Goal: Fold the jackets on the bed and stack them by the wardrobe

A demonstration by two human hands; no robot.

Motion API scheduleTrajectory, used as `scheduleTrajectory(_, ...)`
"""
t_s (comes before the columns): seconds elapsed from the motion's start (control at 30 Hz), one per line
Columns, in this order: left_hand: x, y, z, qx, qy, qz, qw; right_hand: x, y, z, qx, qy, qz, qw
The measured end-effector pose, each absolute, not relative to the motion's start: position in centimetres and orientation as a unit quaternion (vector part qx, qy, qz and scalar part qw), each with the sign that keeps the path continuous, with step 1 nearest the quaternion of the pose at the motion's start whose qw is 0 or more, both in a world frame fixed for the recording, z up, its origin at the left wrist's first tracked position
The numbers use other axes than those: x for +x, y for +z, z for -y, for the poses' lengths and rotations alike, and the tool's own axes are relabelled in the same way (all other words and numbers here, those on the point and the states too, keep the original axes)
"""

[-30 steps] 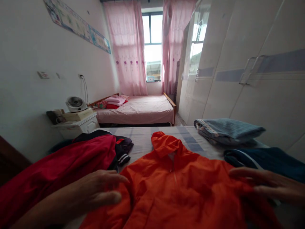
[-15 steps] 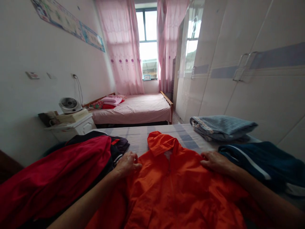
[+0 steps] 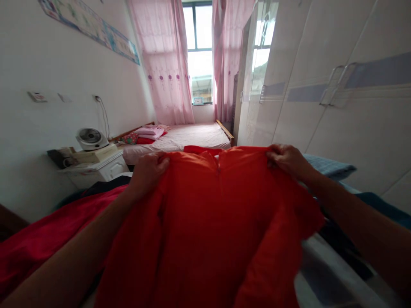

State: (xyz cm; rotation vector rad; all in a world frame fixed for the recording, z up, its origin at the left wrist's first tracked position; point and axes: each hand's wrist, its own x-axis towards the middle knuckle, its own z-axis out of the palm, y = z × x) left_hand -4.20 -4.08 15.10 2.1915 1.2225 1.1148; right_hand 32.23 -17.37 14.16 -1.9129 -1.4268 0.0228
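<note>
- Wardrobe (image 3: 340,128): far R, white glossy doors w/ lilac band & metal handles.
- Wall (image 3: 35,55): L side, white, long printed strip (image 3: 93,30) up high.
- Near surface (image 3: 324,269): pale cloth w/ grey-blue bands, mostly hidden under clothes; shows lower R.
- Bed (image 3: 199,134): far, pink sheet, wooden ends, folded pink & red bedding (image 3: 149,133) at its L end.
- Curtains (image 3: 160,47): far, pink w/ purple flowers, either side of bright window (image 3: 199,64).
- Cabinet (image 3: 112,169): L, white, boxy.
- Orange jacket (image 3: 205,222): near ctr, held up by shoulders above near surface. Bright orange along top, deep red lower down; sleeves hang at sides, bottom runs out of view. Creased at shoulders, smoother mid-body; collar or hood (can't tell which) behind neck opening.
- Crimson garment (image 3: 73,231): near L, spread out, black cloth (image 3: 102,186) beyond it.
- Folded blue cloth (image 3: 330,166): R, partly behind R arm; dark teal garment (image 3: 385,209) nearer.
- Fan (image 3: 92,137): L, white, on box atop cabinet.
- Hands: L hand (image 3: 149,171) pinches jacket's L shoulder, R hand (image 3: 287,160) its R one; fingers curled, hands well apart.
- Zip (image 3: 219,169): short run visible below neck.
</note>
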Motion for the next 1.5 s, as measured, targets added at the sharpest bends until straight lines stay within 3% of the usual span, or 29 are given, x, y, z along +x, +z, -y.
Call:
scheduleTrajectory(0.07, -3.4, 15.3, 2.5, 0.814, 0.370, -0.446, 0.037, 32.1, 14.3, 14.4, -0.753, -0.044, 0.529, 0.389)
scheduleTrajectory(0.13, -2.7, 14.0, 1.5, 0.831, 0.334, -0.444, -0.021, 31.4, 13.2, 12.5, -0.761, -0.068, 0.517, 0.385)
scheduleTrajectory(0.27, -3.5, 8.9, 3.2, 0.875, 0.275, -0.397, 0.012, 28.4, 8.5, 14.2, -0.736, -0.050, 0.573, 0.357)
scheduleTrajectory(0.43, -8.7, 2.9, 12.1, 0.930, 0.179, -0.292, 0.130, 23.7, 4.0, 24.2, -0.670, 0.034, 0.675, 0.307)
scheduleTrajectory(0.57, -12.2, -0.3, 17.2, 0.962, 0.152, -0.216, 0.072, 20.6, 2.5, 29.6, -0.656, 0.013, 0.718, 0.232)
scheduleTrajectory(0.73, -12.4, -3.6, 17.5, 0.944, 0.225, -0.234, -0.062, 18.8, 0.8, 29.7, -0.679, -0.096, 0.698, 0.203)
scheduleTrajectory(1.0, -11.5, -3.7, 17.7, 0.940, 0.190, -0.252, -0.130, 23.1, 1.7, 30.9, -0.772, -0.138, 0.604, 0.143)
scheduleTrajectory(1.13, -10.2, -1.9, 17.9, 0.925, 0.150, -0.342, -0.071, 23.1, 1.5, 31.3, -0.753, -0.162, 0.621, 0.149)
scheduleTrajectory(1.23, -9.9, -0.2, 17.9, 0.906, 0.196, -0.375, -0.012, 22.9, 1.7, 31.2, -0.757, -0.130, 0.614, 0.179)
scheduleTrajectory(1.37, -10.8, 0.1, 18.9, 0.934, 0.221, -0.280, 0.013, 24.6, 1.8, 31.7, -0.806, -0.081, 0.556, 0.188)
scheduleTrajectory(1.5, -11.7, -1.8, 19.7, 0.954, 0.188, -0.226, -0.061, 25.8, 0.8, 32.7, -0.839, -0.092, 0.514, 0.153)
